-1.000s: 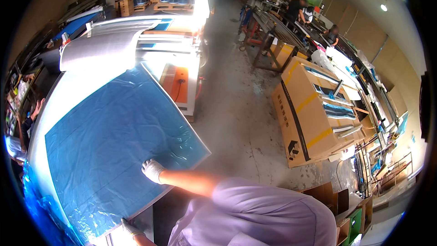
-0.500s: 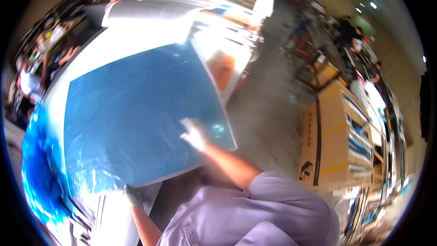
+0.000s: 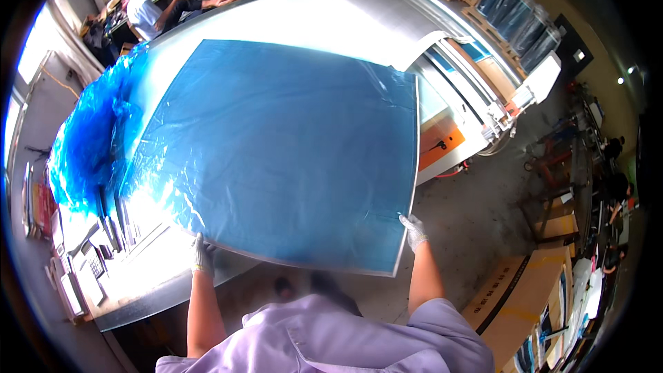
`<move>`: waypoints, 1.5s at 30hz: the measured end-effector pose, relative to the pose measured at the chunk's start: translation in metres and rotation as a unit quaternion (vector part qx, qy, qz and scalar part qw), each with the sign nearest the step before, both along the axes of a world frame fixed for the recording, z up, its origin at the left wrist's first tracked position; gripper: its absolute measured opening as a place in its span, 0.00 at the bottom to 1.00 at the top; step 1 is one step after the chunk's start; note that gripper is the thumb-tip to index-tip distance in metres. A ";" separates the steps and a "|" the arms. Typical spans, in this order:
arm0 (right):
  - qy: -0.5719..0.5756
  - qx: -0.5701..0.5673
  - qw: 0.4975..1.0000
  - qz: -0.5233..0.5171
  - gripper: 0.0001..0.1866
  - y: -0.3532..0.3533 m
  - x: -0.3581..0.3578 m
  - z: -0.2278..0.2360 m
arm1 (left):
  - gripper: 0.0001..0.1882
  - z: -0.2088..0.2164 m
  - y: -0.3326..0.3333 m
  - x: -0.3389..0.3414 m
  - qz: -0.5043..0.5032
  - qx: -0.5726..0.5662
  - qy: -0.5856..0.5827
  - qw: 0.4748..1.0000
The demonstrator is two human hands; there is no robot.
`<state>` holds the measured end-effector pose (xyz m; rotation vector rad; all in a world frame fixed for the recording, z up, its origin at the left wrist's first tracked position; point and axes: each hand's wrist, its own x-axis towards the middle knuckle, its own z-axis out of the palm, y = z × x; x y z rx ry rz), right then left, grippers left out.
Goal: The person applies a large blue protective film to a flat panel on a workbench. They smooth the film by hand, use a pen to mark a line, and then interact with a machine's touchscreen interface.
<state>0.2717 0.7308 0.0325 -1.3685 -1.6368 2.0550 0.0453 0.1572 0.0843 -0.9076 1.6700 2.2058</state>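
Observation:
A large flat panel covered in blue film [image 3: 297, 145] lies partly on a bright white table, its near right corner jutting past the table edge. Its rim is thin and pale. My left hand [image 3: 201, 255], in a whitish glove, grips the near edge towards the left, thumb on top. At the right edge, close to the near corner, my gloved right hand [image 3: 415, 231] pinches the panel. The fingers under the panel are hidden. Crumpled blue plastic film [image 3: 100, 124] is heaped at the panel's left.
Tools and a calculator [image 3: 93, 260] lie at the table's near left. Beyond the panel are a roll of grey sheeting [image 3: 366, 0] and a metal roller frame [image 3: 476, 83]. A cardboard box [image 3: 501, 297] stands at lower right. Another person [image 3: 148, 10] sits at far left.
My right hand has gone from over the panel's surface to its right edge and closed there. My left hand stays at the near edge. The whole view has swung leftward.

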 end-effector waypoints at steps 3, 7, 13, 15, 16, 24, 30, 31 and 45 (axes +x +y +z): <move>0.065 0.088 0.994 -0.028 0.07 -0.017 -0.011 0.037 | 0.07 0.004 0.002 0.003 0.019 -0.048 -0.010 0.999; 0.082 0.245 0.966 -0.027 0.08 -0.016 0.000 0.050 | 0.08 -0.004 -0.003 0.025 0.005 -0.088 -0.013 0.996; 0.059 0.394 0.916 0.032 0.06 -0.030 -0.006 0.093 | 0.07 -0.002 -0.005 0.072 0.031 -0.093 -0.059 0.993; 0.077 0.418 0.904 0.048 0.05 -0.028 -0.021 0.102 | 0.08 0.005 -0.003 0.074 0.027 -0.032 -0.066 0.997; 0.071 0.424 0.901 0.063 0.05 -0.023 -0.027 0.109 | 0.09 -0.003 -0.004 0.077 0.016 0.004 -0.062 0.998; 0.048 0.509 0.840 0.180 0.06 0.083 -0.143 0.127 | 0.10 -0.005 0.073 0.086 -0.024 0.116 -0.117 0.986; 0.046 0.529 0.810 0.248 0.09 0.183 -0.261 0.125 | 0.23 -0.022 0.128 0.101 -0.097 0.231 -0.020 0.968; 0.023 0.524 0.811 0.260 0.10 0.194 -0.275 0.129 | 0.24 -0.014 0.125 0.096 -0.034 0.235 -0.008 0.971; -0.119 0.658 0.680 0.300 0.10 0.222 -0.388 0.132 | 0.15 -0.017 0.069 0.093 0.207 0.106 -0.114 0.966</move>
